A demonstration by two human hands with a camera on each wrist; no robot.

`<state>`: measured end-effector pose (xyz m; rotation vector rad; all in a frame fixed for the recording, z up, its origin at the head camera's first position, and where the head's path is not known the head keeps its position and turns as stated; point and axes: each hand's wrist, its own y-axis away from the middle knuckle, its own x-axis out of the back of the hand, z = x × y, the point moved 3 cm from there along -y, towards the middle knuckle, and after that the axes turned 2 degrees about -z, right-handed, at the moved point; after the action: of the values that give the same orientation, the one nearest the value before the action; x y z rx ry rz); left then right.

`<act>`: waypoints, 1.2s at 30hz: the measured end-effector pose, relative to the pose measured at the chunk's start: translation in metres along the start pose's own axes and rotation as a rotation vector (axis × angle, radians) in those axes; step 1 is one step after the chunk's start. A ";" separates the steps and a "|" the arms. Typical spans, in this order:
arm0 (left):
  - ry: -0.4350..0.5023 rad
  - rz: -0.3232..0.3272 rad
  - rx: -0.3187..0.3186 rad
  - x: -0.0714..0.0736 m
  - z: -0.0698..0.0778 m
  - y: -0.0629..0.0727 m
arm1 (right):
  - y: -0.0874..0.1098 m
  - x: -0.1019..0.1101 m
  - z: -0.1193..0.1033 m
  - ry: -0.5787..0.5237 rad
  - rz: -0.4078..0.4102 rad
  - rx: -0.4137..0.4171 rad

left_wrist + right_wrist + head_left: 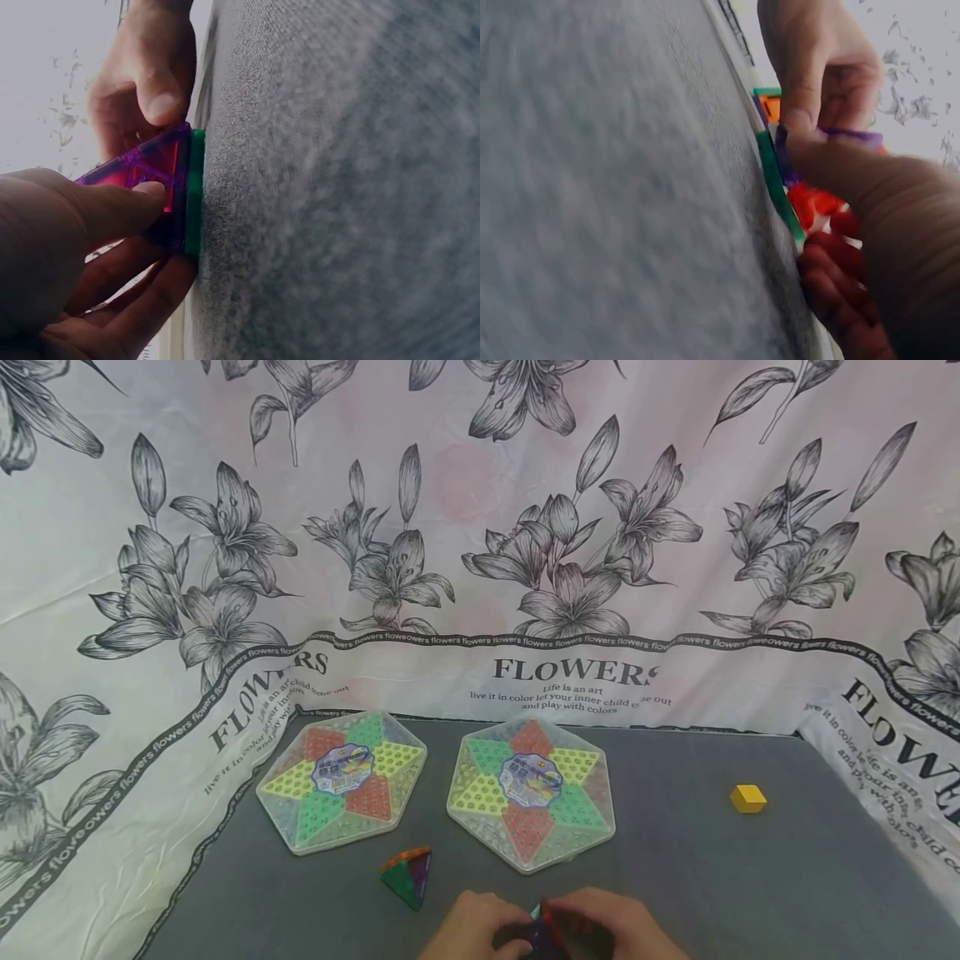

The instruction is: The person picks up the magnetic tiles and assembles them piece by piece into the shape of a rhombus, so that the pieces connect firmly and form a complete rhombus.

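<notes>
Near the front edge of the head view, both hands hold a small build of see-through magnetic tiles (543, 935). The left hand (480, 931) grips it from the left. Its thumb lies on a purple triangular tile (176, 161) and its fingers curl below. From the other side the right hand (618, 922) holds the build, thumb on the purple side. A red tile (814, 201) shows behind the purple one. A green tile (196, 195) forms the base, right at the grey tabletop. The hands hide part of the build.
A second tile pyramid (405, 878) in green, purple and orange stands left of the hands. Behind are two hexagonal Chinese checkers boxes, a left one (302, 839) and a right one (480, 831). A yellow cube (748, 799) sits far right. Flowered cloth (405, 677) surrounds the tabletop.
</notes>
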<state>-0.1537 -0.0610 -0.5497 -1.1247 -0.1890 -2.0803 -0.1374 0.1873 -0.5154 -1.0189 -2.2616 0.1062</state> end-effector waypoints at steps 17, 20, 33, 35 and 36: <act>0.237 -0.026 -0.090 0.008 0.001 0.004 | 0.006 0.006 0.012 0.102 -0.002 -0.235; 0.261 0.026 -0.105 0.039 0.019 0.012 | 0.012 0.007 0.015 0.168 0.026 -0.174; 0.298 0.442 -0.078 0.148 0.019 0.089 | 0.049 0.037 0.023 0.315 0.105 -0.207; 0.339 0.443 0.017 0.154 0.009 0.097 | 0.054 0.042 0.023 0.329 0.112 -0.259; 0.350 0.438 0.061 0.156 0.004 0.100 | 0.056 0.044 0.023 0.340 0.117 -0.280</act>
<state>-0.1351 -0.2148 -0.4484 -0.6751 0.1517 -1.8213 -0.1362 0.2614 -0.5284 -1.2120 -1.9402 -0.3203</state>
